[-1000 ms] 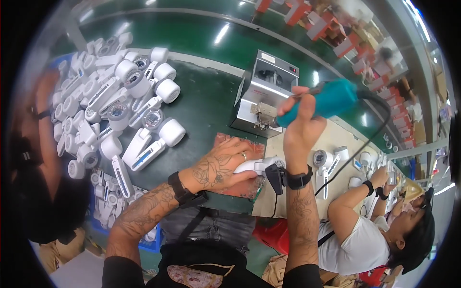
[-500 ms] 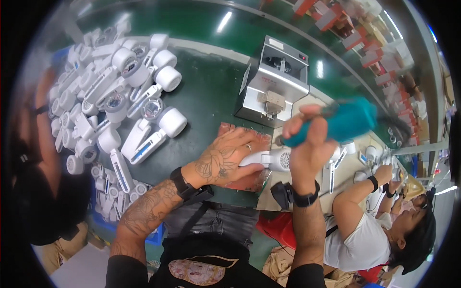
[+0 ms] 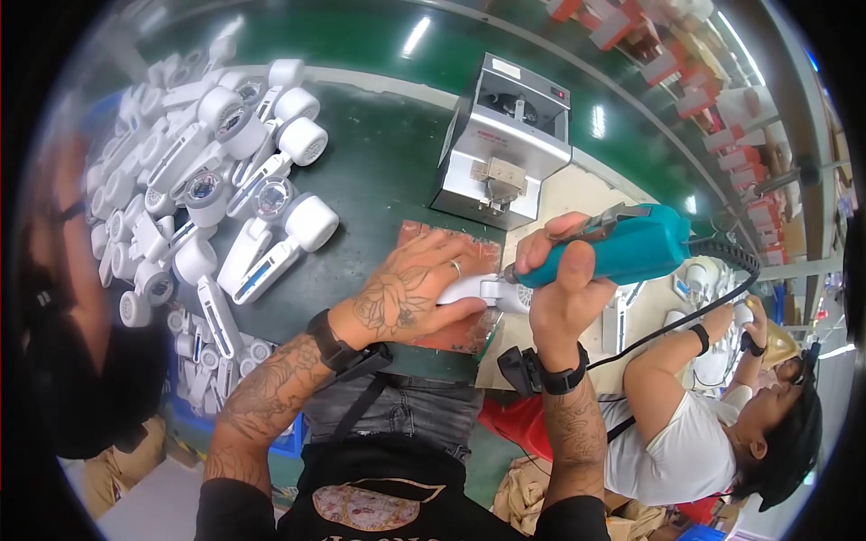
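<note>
Under my left hand (image 3: pixel 415 287) lies a white handheld fan (image 3: pixel 465 290), its handle gripped between thumb and fingers and its round grille end pointing right. Beneath it is a reddish-brown mat (image 3: pixel 465 339) on the dark green table. My right hand (image 3: pixel 570 293) is wrapped around a teal electric screwdriver (image 3: pixel 642 245), held level with its tip to the left, over the fan's hinge end. Whether the tip touches the fan I cannot tell. A black cord (image 3: pixel 672 332) runs from the tool's back end down past my right wrist.
A silver box-shaped machine (image 3: pixel 492 149) stands beyond the mat. White fans (image 3: pixel 225 171) are heaped at the left, with more in a blue crate (image 3: pixel 287 442) below. A co-worker in a white shirt (image 3: pixel 672 433) sits at right; another person's arm (image 3: pixel 77 198) is at far left.
My right hand has brought the screwdriver left and slightly down, nearer the fan's hinge; it was blurred by motion before. My left hand keeps its hold on the fan. The whole view has shifted slightly.
</note>
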{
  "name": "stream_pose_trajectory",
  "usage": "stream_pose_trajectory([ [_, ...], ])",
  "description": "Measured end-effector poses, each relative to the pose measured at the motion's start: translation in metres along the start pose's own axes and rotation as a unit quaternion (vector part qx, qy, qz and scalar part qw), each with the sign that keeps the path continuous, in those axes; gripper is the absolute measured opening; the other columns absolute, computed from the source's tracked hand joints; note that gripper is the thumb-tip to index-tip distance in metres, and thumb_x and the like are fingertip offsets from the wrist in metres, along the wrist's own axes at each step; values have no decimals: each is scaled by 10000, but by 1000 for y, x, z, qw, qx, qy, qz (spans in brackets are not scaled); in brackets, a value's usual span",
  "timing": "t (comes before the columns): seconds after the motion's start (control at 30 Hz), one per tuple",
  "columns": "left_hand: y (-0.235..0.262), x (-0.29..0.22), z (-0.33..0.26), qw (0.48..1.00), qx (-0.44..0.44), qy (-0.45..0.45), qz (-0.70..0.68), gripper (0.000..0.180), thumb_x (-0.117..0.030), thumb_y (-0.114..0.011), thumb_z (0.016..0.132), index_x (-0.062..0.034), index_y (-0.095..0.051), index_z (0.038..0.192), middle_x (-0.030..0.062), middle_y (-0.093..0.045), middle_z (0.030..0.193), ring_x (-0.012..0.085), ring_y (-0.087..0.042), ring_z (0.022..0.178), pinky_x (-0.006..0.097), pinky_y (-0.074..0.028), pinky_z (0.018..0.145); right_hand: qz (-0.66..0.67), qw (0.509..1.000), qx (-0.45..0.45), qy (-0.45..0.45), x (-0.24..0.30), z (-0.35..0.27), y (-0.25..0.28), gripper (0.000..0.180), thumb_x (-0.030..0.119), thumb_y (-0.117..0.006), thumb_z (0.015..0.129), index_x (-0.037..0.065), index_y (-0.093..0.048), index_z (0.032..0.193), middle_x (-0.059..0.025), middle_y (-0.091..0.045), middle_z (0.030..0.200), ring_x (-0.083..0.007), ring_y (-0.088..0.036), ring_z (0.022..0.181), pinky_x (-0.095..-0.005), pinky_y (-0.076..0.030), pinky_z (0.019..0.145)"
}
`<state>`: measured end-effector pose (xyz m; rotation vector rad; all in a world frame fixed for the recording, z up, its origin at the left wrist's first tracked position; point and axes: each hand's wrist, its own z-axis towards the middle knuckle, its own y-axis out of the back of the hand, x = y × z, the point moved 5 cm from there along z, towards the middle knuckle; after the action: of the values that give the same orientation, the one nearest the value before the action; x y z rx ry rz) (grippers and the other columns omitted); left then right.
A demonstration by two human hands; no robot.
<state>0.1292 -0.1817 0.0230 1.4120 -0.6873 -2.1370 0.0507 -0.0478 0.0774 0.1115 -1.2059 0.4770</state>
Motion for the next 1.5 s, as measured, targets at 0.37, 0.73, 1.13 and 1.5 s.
stream_pose_trajectory([
  [0.37,1,2,2,1000,15,6,-7,411,-320,-701,854,-85,-644,1187,110,-596,1161,320,-540,1125,425,-431,989,-2,999,29,18,5,-1,-2,573,521,-671,909,-23,-545,1033,-81,-554,707,-185,-548,604,-311,-438,554],
  [0.73,1,0,2,999,36,23,14,421,-343,-692,860,-64,-646,1172,133,-594,1171,349,-546,1118,438,-429,997,23,999,34,9,-8,-1,-6,451,431,-673,930,8,-515,938,-98,-549,688,-197,-545,585,-324,-454,555],
  [1.13,3,-2,0,999,24,2,25,476,-374,-650,890,-48,-613,1235,143,-567,1216,338,-513,1174,442,-403,1028,-25,999,-22,17,2,34,-15,449,412,-602,988,-25,-554,1081,-56,-552,713,-161,-557,638,-288,-449,585],
  [1.5,0,-5,-7,999,0,-15,29,464,-338,-647,879,-74,-597,1258,123,-577,1181,305,-513,1154,429,-413,1018,-27,998,6,55,-21,63,-32,278,284,-590,1009,9,-549,1010,-52,-571,731,-145,-563,640,-283,-472,608],
])
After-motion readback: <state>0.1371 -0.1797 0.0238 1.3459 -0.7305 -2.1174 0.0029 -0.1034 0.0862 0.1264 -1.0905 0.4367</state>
